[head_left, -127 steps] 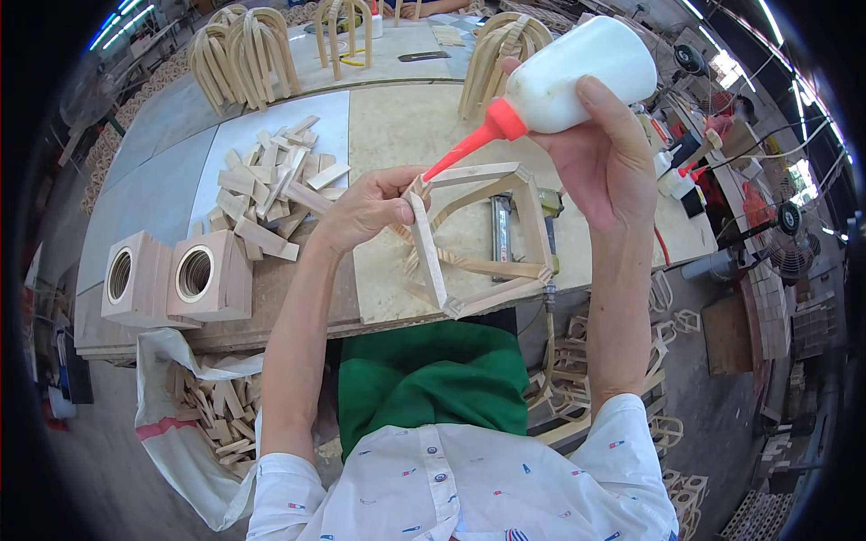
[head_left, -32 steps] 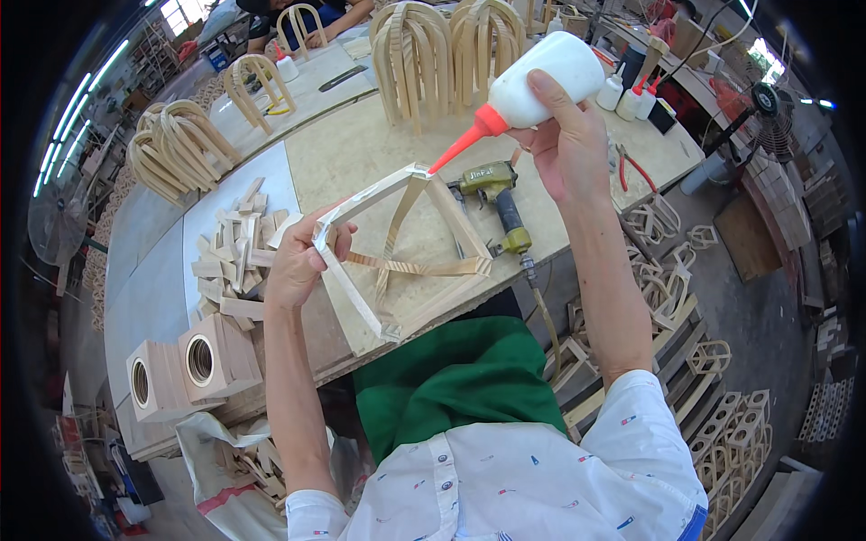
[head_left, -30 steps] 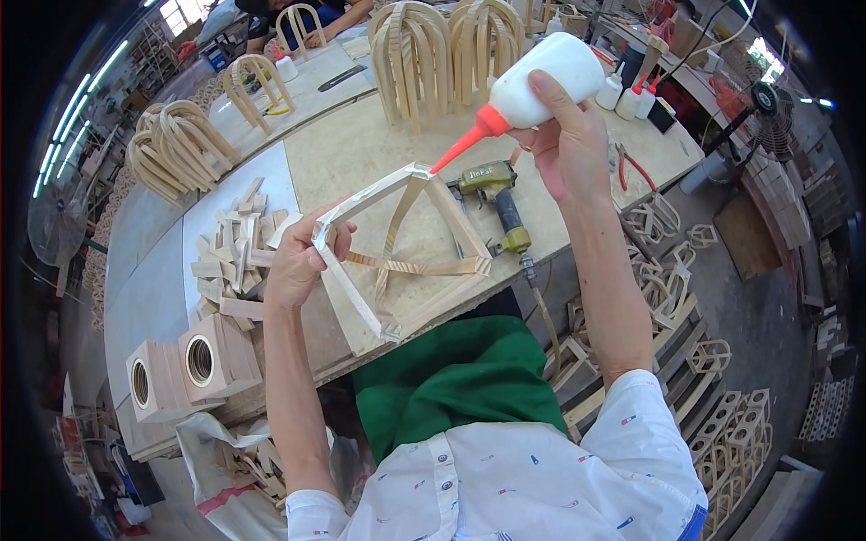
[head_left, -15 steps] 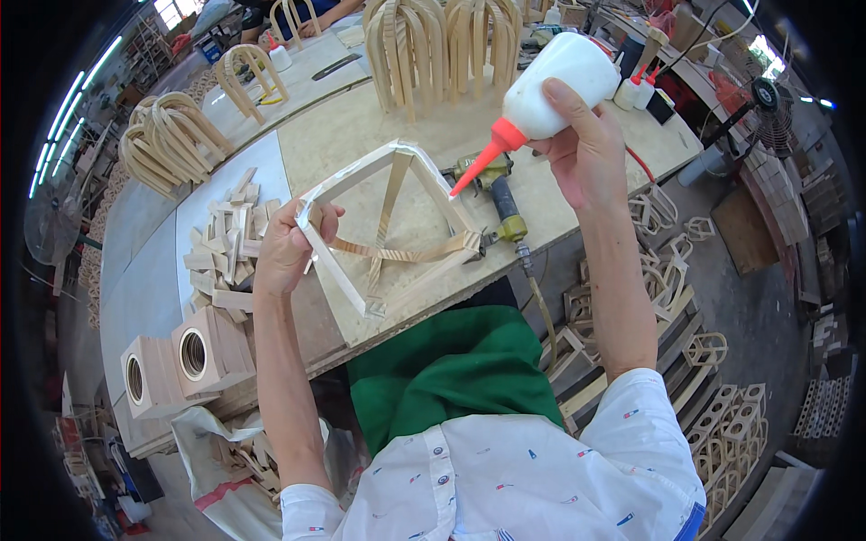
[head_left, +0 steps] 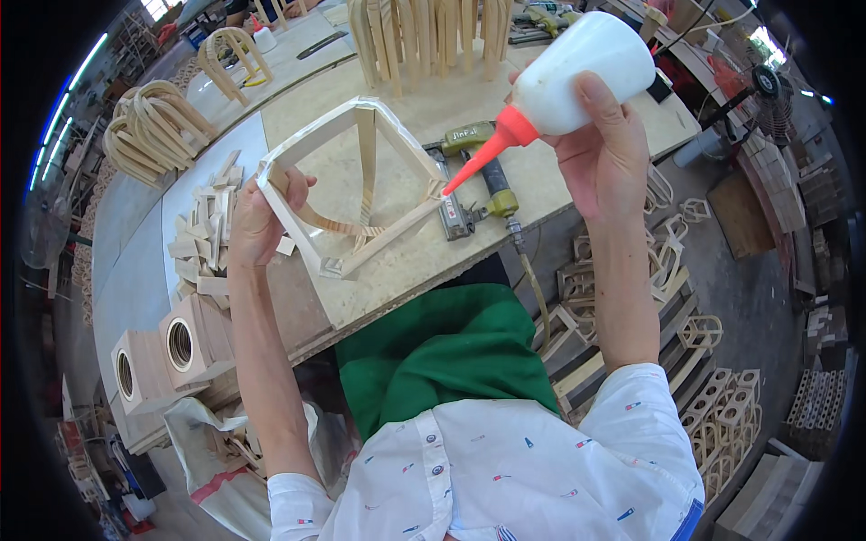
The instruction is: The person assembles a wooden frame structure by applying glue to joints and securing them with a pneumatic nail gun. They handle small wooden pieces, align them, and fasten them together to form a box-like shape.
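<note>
My left hand (head_left: 259, 221) grips the left corner of a light wooden frame (head_left: 397, 236), holding it tilted over the table. Curved wooden strips cross inside the frame, and white glue shows along its upper edges. In my right hand (head_left: 600, 149) is a white squeeze bottle (head_left: 591, 68) with a long red nozzle, tipped downward. The nozzle's tip is at the frame's right corner; whether it touches the wood I cannot tell. Just beyond that corner a green and black nail gun (head_left: 492, 176) lies on the table with its air hose attached.
Bent wooden hoops (head_left: 424, 41) stand at the back of the table (head_left: 307, 99), more (head_left: 153, 126) at the left. Loose wood offcuts (head_left: 212, 221) lie beside my left hand. Two wooden blocks with threaded holes (head_left: 194, 338) sit at the near left. Many small frames (head_left: 722, 406) are stacked lower right.
The nozzle's tip has moved from the frame's upper right edge to its right corner. The frame has turned and shifted up and left. My right hand has risen slightly rightward with the bottle.
</note>
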Available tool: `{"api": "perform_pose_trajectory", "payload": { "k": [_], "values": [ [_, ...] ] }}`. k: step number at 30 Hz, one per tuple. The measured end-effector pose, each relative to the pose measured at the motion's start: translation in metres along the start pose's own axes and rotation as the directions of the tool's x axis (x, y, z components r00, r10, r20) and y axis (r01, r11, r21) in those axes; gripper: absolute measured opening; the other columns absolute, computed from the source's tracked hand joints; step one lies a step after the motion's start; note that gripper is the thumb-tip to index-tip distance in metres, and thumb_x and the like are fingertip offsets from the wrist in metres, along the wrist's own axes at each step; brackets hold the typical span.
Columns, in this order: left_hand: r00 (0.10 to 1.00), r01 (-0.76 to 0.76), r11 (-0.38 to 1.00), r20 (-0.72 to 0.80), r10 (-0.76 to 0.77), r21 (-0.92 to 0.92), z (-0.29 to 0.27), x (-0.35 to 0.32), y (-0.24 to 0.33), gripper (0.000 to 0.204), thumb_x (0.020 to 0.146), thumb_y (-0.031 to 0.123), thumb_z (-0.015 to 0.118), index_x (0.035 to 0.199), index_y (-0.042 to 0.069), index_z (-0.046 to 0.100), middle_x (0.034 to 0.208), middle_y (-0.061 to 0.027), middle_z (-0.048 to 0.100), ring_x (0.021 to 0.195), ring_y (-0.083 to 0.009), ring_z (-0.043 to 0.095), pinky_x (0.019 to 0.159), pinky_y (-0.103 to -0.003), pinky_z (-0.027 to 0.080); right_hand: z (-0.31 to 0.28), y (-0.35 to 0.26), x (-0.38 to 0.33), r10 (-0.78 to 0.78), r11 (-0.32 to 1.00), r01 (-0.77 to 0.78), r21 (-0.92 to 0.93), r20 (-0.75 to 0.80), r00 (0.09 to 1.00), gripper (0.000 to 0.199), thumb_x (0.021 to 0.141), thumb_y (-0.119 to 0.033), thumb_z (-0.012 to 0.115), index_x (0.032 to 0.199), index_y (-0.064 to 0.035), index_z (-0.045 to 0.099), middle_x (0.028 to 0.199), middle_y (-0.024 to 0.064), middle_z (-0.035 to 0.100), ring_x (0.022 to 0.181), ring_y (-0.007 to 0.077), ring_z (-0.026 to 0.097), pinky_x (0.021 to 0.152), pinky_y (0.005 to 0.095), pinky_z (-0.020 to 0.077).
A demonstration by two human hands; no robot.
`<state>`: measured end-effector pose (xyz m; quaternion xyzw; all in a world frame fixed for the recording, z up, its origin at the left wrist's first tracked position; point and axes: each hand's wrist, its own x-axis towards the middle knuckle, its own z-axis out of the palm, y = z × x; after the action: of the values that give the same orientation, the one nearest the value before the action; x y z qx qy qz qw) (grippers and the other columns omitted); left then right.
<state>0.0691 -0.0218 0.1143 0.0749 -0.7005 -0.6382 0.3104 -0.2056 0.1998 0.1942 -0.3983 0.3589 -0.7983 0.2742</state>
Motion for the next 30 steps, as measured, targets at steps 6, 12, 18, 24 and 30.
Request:
{"api": "perform_pose_trajectory", "payload": {
  "k": [6,12,18,24,30],
  "values": [
    [1.000,-0.013,1.000,0.021,0.013,-0.009,0.001,0.002,0.001,0.062,0.078,0.069,0.060,0.087,0.008,0.058,0.073,0.0012,0.046,0.071,-0.0101,0.045,0.099,-0.041,0.038,0.008,0.006,-0.002,0.038,0.992,-0.038,0.124,0.001,0.999,0.042,0.086,-0.017,0.071,0.117,0.0032,0.052,0.104,0.0095,0.063,0.093,0.0182,0.066,0.077,0.0330,0.0572],
    [1.000,-0.009,1.000,0.026,0.010,-0.017,0.000,0.001,0.000,0.061,0.078,0.068,0.060,0.088,0.008,0.058,0.073,0.0011,0.046,0.071,-0.0101,0.045,0.098,-0.041,0.037,0.006,0.012,-0.001,0.022,0.995,-0.020,0.102,-0.018,1.000,0.041,0.086,-0.017,0.071,0.116,0.0034,0.053,0.103,0.0096,0.063,0.091,0.0176,0.066,0.074,0.0318,0.0572],
    [0.999,-0.019,1.000,0.034,0.020,-0.014,-0.001,0.001,-0.001,0.060,0.078,0.068,0.060,0.086,0.008,0.058,0.073,0.0008,0.046,0.071,-0.0104,0.045,0.098,-0.041,0.038,0.004,0.011,0.004,-0.017,0.996,0.019,0.088,-0.019,1.000,0.040,0.086,-0.016,0.071,0.117,0.0034,0.052,0.104,0.0098,0.063,0.093,0.0187,0.066,0.075,0.0327,0.0582],
    [1.000,-0.022,1.000,0.017,0.022,-0.006,0.000,0.001,0.000,0.059,0.078,0.067,0.060,0.083,0.008,0.057,0.073,0.0003,0.047,0.071,-0.0108,0.046,0.098,-0.041,0.038,-0.009,0.012,0.011,-0.110,0.991,0.104,-0.083,-0.067,0.992,0.049,0.090,-0.019,0.066,0.126,0.0056,0.044,0.111,0.0161,0.061,0.104,0.0305,0.064,0.087,0.0429,0.0562],
    [0.998,-0.012,1.000,-0.056,0.013,0.018,0.012,-0.004,0.006,0.058,0.080,0.064,0.061,0.085,0.006,0.058,0.074,-0.0006,0.048,0.072,-0.0112,0.047,0.098,-0.040,0.039,-0.012,-0.001,0.007,-0.161,0.987,0.159,-0.029,-0.095,0.982,0.049,0.091,-0.022,0.064,0.126,0.0054,0.044,0.111,0.0176,0.062,0.105,0.0319,0.064,0.087,0.0419,0.0562]
  ]
}}
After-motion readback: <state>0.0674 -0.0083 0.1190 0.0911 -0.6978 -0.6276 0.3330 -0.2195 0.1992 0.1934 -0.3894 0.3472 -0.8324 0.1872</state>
